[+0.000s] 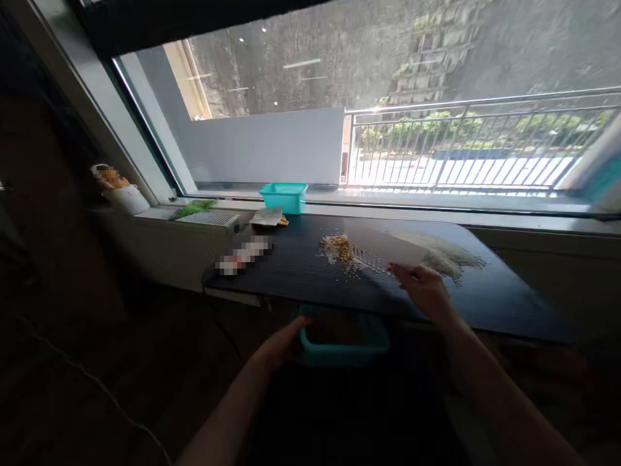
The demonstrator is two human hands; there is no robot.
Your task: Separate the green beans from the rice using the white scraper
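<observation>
My right hand (421, 279) is closed over the table, its fingertips pinching the right end of a thin clear strip with a row of slots or marks (371, 260); its exact kind is hard to make out. The strip's left end touches a pile of yellow kernels (339, 248) mixed with white grains. Right of the strip spreads a heap of pale grains (439, 251), like rice. Below the table's front edge, my left hand (286, 340) grips the left rim of a turquoise plastic basin (344, 355). The basin's contents are too dark to tell.
The dark table (301, 272) stands against the window sill. A second turquoise basin (285, 199) is at its back edge, beside a pale packet (268, 217). A blurred-out item (244, 254) lies at the left. A white pot (127, 199) stands on the left ledge.
</observation>
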